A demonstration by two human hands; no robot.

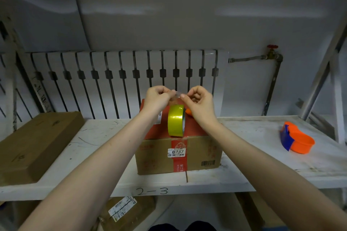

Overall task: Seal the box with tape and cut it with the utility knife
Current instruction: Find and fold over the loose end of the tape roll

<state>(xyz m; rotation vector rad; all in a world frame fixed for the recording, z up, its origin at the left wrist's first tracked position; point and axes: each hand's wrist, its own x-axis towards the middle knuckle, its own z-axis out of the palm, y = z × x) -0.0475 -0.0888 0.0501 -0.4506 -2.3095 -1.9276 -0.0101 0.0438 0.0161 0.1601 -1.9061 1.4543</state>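
Left of the box [178,154], a flat carton [35,144] lies on the same shelf [244,178]. Above the box's top, the left hand [155,99] and right hand [200,101] pinch the clear tape end [176,94] between them, fingers clamped on it, the tape roll [176,123] hanging just below, over the lid. This looks like freeing the tape's start; next it must be pressed along the seam. Well right of the box sits an orange dispenser [298,139].
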